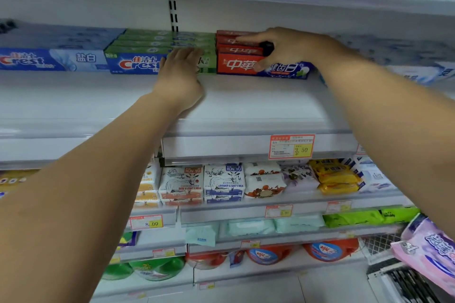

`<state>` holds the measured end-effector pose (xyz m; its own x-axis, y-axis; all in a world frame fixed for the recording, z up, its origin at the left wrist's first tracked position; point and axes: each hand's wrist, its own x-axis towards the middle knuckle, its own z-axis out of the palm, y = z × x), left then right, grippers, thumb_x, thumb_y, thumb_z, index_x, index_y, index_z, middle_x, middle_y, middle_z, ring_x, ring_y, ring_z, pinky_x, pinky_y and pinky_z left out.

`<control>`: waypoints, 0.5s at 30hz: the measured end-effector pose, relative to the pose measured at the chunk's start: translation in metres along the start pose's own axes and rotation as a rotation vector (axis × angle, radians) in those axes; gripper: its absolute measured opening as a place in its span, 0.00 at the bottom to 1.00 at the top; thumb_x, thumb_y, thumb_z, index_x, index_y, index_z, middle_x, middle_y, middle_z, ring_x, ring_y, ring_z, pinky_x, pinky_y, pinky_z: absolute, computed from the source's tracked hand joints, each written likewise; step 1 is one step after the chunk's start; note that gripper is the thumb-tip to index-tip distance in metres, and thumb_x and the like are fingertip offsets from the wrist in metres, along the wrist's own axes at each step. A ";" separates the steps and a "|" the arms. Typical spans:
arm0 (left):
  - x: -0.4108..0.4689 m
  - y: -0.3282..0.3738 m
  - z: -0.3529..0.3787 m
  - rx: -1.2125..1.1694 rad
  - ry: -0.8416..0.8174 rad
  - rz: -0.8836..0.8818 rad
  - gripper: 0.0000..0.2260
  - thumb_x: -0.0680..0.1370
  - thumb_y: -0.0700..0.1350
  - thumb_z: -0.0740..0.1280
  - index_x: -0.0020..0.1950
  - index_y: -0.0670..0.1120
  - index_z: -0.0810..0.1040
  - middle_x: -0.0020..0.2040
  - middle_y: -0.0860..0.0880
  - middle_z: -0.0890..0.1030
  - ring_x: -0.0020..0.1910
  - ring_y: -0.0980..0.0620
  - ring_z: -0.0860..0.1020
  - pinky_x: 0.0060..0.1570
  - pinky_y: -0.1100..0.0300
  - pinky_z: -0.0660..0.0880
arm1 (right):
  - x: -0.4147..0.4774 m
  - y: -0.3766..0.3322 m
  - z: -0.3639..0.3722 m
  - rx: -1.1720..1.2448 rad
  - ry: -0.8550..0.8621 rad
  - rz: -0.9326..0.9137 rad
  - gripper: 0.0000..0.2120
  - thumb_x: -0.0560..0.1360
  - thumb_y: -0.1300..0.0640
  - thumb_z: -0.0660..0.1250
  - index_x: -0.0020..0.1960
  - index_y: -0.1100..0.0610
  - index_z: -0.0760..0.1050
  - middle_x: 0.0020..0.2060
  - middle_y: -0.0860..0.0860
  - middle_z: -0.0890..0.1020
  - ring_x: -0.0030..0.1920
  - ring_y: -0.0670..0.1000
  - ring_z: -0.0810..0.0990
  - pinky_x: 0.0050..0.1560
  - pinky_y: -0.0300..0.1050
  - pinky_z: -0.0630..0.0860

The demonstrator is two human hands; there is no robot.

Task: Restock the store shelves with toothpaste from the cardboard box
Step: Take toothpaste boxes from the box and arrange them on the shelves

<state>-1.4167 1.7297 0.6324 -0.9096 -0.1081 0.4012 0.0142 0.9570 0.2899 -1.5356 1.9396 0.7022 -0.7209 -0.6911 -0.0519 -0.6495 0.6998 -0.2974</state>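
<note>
Shelving under way: your right hand (283, 49), fingers on top and thumb in front, grips the red toothpaste boxes (240, 63) at twelve o'clock. Your left hand (181, 74), fingers straight, presses the green Crest boxes (138, 63) at eleven. Next, probably, square both rows flush. The cardboard box is out of view.

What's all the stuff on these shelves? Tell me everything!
red toothpaste boxes: one stack, red and blue, toothpaste shelf, right of middle
green Crest boxes: several, green and blue, toothpaste shelf, middle
blue Crest boxes: several, blue, toothpaste shelf, left
soap packs: several, mostly white, shelf below
yellow packs: a few, yellow, right of soap packs
wipes packs: a few, pale teal, under soap packs
pink bag: one, pink, far right, low
left hand: one, fingers flat against green Crest boxes
right hand: one, grips red toothpaste boxes
</note>
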 end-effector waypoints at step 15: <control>-0.006 0.003 -0.005 -0.012 -0.016 0.014 0.29 0.76 0.34 0.59 0.76 0.44 0.60 0.76 0.45 0.60 0.75 0.44 0.55 0.74 0.52 0.53 | 0.019 -0.004 0.051 -0.128 0.401 -0.055 0.28 0.78 0.66 0.60 0.75 0.51 0.60 0.74 0.56 0.63 0.72 0.57 0.62 0.73 0.48 0.58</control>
<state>-1.4088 1.7321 0.6352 -0.9160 -0.0898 0.3911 0.0323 0.9549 0.2950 -1.5338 1.9144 0.6536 -0.7048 -0.6209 0.3431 -0.6963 0.6980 -0.1671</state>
